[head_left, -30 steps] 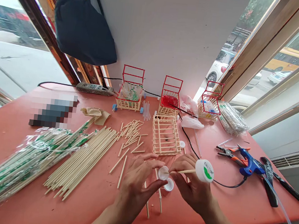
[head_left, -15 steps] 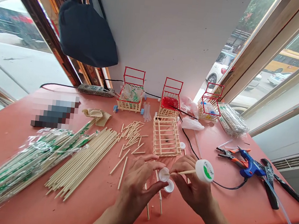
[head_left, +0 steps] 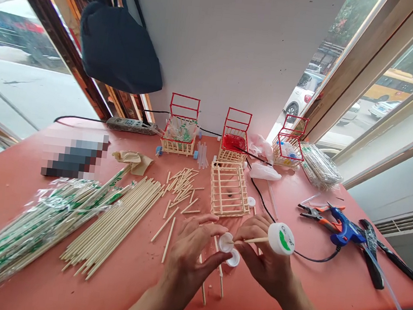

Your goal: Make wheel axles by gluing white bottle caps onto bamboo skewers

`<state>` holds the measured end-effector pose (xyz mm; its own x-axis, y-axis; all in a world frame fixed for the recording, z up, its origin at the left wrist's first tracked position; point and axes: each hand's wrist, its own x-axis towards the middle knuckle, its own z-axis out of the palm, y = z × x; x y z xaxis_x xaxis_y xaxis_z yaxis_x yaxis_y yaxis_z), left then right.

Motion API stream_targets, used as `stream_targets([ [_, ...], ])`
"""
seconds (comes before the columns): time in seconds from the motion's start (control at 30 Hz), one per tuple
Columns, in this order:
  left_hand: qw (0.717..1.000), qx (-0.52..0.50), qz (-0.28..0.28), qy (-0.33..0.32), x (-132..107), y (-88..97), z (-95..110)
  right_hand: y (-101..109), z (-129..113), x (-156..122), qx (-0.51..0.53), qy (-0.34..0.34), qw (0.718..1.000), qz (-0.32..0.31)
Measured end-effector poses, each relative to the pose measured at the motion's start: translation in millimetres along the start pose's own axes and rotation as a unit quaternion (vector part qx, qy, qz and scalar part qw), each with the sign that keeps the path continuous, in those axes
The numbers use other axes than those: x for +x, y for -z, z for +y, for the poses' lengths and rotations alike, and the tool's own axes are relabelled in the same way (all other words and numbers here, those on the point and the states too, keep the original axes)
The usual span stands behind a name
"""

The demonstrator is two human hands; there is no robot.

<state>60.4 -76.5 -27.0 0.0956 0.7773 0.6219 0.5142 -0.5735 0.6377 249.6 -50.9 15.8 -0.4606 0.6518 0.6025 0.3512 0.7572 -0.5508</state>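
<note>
Between the thumb and forefinger of my left hand (head_left: 192, 248) is a small white bottle cap (head_left: 225, 242), its hollow side facing right. My right hand (head_left: 264, 258) pinches a thin wooden stick (head_left: 256, 240). One end of that stick reaches into the hollow of the cap; a larger white cap with a green mark (head_left: 281, 238) sits on the other end. Below my fingers lies another white cap (head_left: 233, 258) on the table, beside a few sticks (head_left: 221, 282). Just beyond my hands rests a small frame of glued sticks (head_left: 230, 190).
Short cut sticks (head_left: 182, 187) lie left of the frame, beside long sticks (head_left: 112, 226) and bagged skewers (head_left: 34, 225). Three stick carts, one holding a red tray (head_left: 235, 142), stand at the back. Rightward lie a blue glue gun (head_left: 347, 228), pliers (head_left: 315, 213) and a black cable.
Nearly nothing differs. The view has shifted very slightly; both hands keep the cap and the stick in the same position.
</note>
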Motion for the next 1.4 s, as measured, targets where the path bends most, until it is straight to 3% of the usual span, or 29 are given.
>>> stream_targets([
  [0.6, 1.0, -0.003, 0.005, 0.0, 1.3, 2.1, 1.0, 0.3, -0.6, -0.1, -0.004, -0.01, 1.0, -0.002],
  [1.1, 0.999, 0.003, -0.033, 0.013, -4.4, 1.5, -4.4, -0.8, 1.9, -1.6, -0.012, -0.006, 1.0, 0.004],
  [1.4, 1.0, 0.0, -0.017, 0.012, -3.1, 1.8, -2.8, -2.7, 3.9, -3.4, -0.001, -0.005, 1.0, 0.016],
])
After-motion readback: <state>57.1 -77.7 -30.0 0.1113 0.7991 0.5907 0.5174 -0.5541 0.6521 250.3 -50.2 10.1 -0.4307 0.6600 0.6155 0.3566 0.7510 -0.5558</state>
